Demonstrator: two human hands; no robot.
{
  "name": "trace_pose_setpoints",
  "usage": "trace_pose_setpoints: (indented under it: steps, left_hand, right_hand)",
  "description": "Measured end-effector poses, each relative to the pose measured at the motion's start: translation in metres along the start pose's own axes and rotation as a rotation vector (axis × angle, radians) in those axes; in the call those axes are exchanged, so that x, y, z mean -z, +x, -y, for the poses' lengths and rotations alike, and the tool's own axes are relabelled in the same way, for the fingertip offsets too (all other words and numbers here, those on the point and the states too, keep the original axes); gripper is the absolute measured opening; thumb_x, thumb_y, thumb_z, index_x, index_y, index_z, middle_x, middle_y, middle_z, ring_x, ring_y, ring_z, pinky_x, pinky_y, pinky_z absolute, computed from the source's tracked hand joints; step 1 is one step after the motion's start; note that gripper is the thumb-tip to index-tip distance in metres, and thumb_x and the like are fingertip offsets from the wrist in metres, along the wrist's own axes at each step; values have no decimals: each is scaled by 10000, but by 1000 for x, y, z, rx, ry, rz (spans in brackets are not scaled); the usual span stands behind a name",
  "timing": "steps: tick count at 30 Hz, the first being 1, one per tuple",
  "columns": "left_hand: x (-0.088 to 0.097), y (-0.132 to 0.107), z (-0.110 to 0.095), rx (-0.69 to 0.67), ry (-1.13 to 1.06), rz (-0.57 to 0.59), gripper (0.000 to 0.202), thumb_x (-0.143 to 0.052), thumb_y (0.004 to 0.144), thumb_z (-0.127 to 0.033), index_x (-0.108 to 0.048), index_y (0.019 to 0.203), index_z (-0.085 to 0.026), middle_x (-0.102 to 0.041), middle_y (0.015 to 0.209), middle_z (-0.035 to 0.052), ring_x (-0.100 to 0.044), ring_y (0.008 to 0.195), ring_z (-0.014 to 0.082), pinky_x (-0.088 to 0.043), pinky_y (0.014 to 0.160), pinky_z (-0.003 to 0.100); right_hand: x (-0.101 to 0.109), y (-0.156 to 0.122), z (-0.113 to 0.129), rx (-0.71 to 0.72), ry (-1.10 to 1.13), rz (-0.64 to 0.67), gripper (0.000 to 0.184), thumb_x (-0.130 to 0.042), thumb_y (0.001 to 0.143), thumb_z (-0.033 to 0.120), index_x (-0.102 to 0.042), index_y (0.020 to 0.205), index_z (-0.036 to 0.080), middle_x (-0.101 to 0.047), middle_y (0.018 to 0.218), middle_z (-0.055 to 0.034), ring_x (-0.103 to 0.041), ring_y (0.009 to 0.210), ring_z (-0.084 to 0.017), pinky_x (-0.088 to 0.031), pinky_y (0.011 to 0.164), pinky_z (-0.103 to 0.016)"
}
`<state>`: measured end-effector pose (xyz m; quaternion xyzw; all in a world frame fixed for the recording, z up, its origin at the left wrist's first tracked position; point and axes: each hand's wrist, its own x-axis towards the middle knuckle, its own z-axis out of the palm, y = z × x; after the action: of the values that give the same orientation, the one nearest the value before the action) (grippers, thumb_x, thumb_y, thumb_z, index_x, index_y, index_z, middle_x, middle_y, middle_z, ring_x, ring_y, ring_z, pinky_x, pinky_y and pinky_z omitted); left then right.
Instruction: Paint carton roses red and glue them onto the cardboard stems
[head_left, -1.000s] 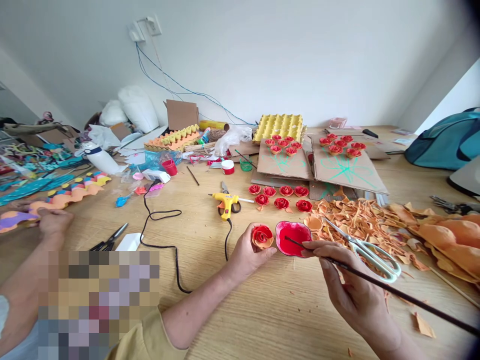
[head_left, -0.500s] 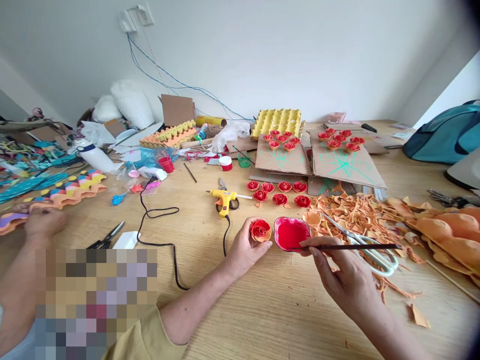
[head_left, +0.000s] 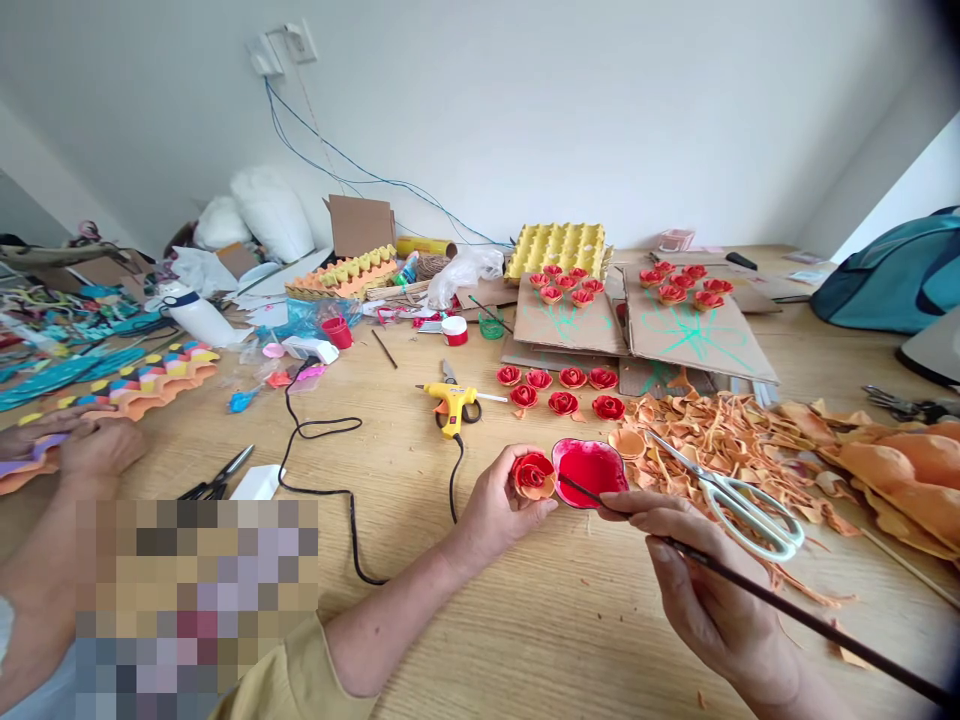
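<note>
My left hand [head_left: 491,515] holds a paper rose [head_left: 534,476] between thumb and fingers; its petals are red with some orange still showing. Right beside it sits a small dish of red paint [head_left: 581,470]. In my right hand [head_left: 712,580] is a long dark paintbrush [head_left: 795,612], pinched near its front end. The brush tip lies over the paint dish, close to the rose's right edge; whether it touches the paint or a petal I cannot tell. Several finished-looking red roses [head_left: 572,376] stand in two rows behind the dish.
A yellow glue gun [head_left: 452,400] with a black cord lies left of the roses. White-handled scissors [head_left: 754,515] rest on orange scraps [head_left: 720,425] at right. Cardboard sheets [head_left: 697,340] bear more roses. Another person's hand [head_left: 101,455] holds a painted egg-carton strip [head_left: 161,390] at far left.
The brush has swung from nearly level to a slant, its tip now pointing at the rose. My left hand has turned the rose and shifted slightly right. The view has moved a little.
</note>
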<state>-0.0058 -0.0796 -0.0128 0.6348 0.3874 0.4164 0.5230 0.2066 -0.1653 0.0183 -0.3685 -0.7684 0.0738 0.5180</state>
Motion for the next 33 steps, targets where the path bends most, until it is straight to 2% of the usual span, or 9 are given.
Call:
trace_pose_setpoints:
  steps: [6, 10, 16, 23, 26, 29, 33]
  left_hand:
    - [-3, -3, -6, 14, -2, 36, 459, -795, 708, -239, -583, 1112, -187, -708, 1068, 69, -680, 933, 194, -539, 811, 281]
    - [-3, -4, -7, 19, 16, 31, 455, -810, 698, -231, -595, 1097, -188, -705, 1041, 60, -676, 915, 190, -537, 803, 278]
    - [-3, -3, -9, 68, 2, 13, 469, -812, 679, -236, -582, 1084, -188, -700, 1008, 50, -665, 883, 175, -525, 743, 246]
    - [-1, -2, -4, 6, -38, 32, 489, -834, 695, -270, -579, 1102, -179, -714, 1033, 59, -676, 951, 193, -530, 854, 279]
    - [0, -2, -3, 8, -35, 24, 496, -852, 691, -293, -581, 1091, -182, -713, 1029, 59, -679, 951, 200, -533, 849, 283]
    - [0, -2, -3, 10, -41, 29, 489, -845, 695, -285, -577, 1092, -187, -708, 1027, 56, -676, 944, 199, -536, 843, 286]
    - [-1, -1, 0, -20, -79, 41, 486, -841, 705, -290, -577, 1099, -185, -708, 1051, 67, -673, 971, 205, -530, 876, 297]
  right_hand:
    - [-5, -4, -3, 2, 8, 121, 291, -457, 962, 17, -547, 1179, 188, -726, 1163, -116, -717, 1076, -140, -572, 923, -236]
    - [-5, -10, -9, 13, -24, 166, 298, -472, 962, 20, -547, 1201, 181, -719, 1198, -122, -706, 1104, -144, -553, 956, -250]
    - [0, -14, -11, 24, -32, 115, 336, -490, 933, -5, -545, 1208, 181, -715, 1202, -137, -711, 1089, -165, -576, 921, -282]
    - [-1, -6, -4, 36, -14, 111, 319, -493, 936, 16, -559, 1196, 189, -732, 1163, -124, -732, 1026, -165, -602, 870, -273]
    - [-1, -3, -2, 20, -33, 63, 317, -498, 925, 1, -574, 1162, 197, -740, 1116, -114, -745, 991, -167, -609, 847, -269]
    - [-1, -5, -4, 5, 2, 4, 359, -488, 914, -25, -574, 1176, 206, -732, 1150, -119, -748, 1019, -182, -611, 856, -292]
    - [-2, -7, -4, -10, 57, 48, 373, -489, 922, -25, -567, 1210, 198, -705, 1217, -140, -727, 1076, -199, -614, 868, -313]
